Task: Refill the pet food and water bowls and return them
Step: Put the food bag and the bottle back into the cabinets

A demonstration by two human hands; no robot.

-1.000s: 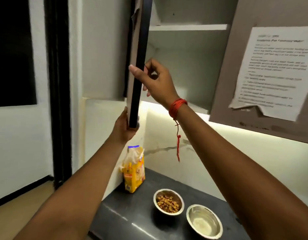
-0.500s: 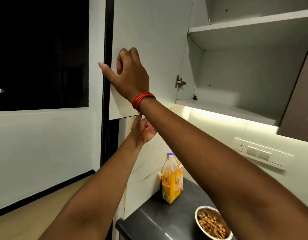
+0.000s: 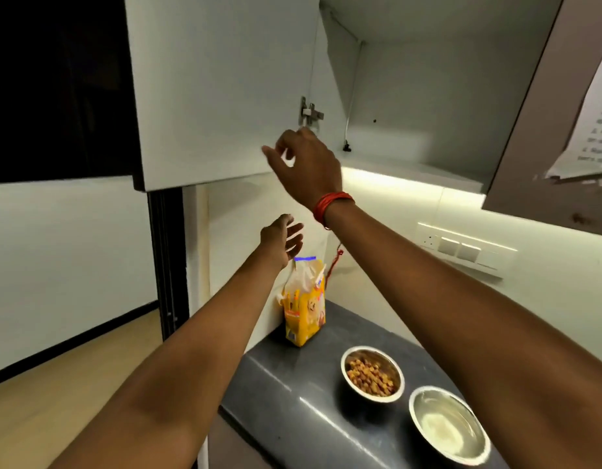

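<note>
A yellow pet food bag (image 3: pixel 304 306) stands upright at the back left of the dark counter (image 3: pixel 286 390). In front of it sits a steel bowl with brown kibble (image 3: pixel 372 374), and beside that a steel bowl holding water (image 3: pixel 448 426). My left hand (image 3: pixel 282 239) hovers open just above the bag's top, touching nothing. My right hand (image 3: pixel 308 164), with a red thread at the wrist, is raised in front of the open cabinet door (image 3: pixel 221 89), fingers loosely apart and empty.
The wall cabinet (image 3: pixel 424 106) stands open with a bare shelf and a light strip under it. A closed cabinet door with a taped paper sheet (image 3: pixel 593 130) hangs at the right. A switch panel (image 3: pixel 462 250) is on the wall. Floor lies at the left.
The cabinet door has swung fully open to the left. My right hand has let go of its edge and moved right. My left hand has dropped from the door toward the bag.
</note>
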